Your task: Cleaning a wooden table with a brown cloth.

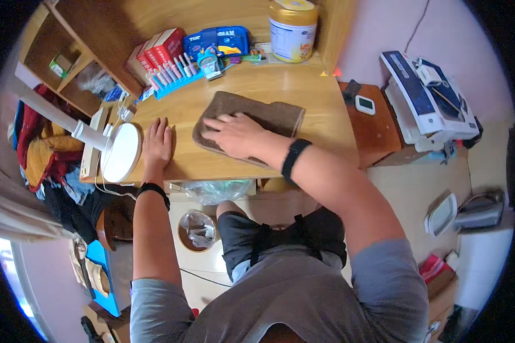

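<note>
A folded brown cloth lies on the wooden desk. My right hand is palm down on top of it, with the fingers slightly apart and no visible grip on the fabric. To the left, my left hand rests flat on the bare wood near the desk's front edge, holding nothing. The white round base of a desk lamp stands just left of that hand. Both wrists wear black bands. The underside of the cloth is hidden.
Along the back are red books, a blue counting rack, a blue pencil case and a gold-lidded can. On the right, a side cabinet carries a small white device. A waste bin stands below.
</note>
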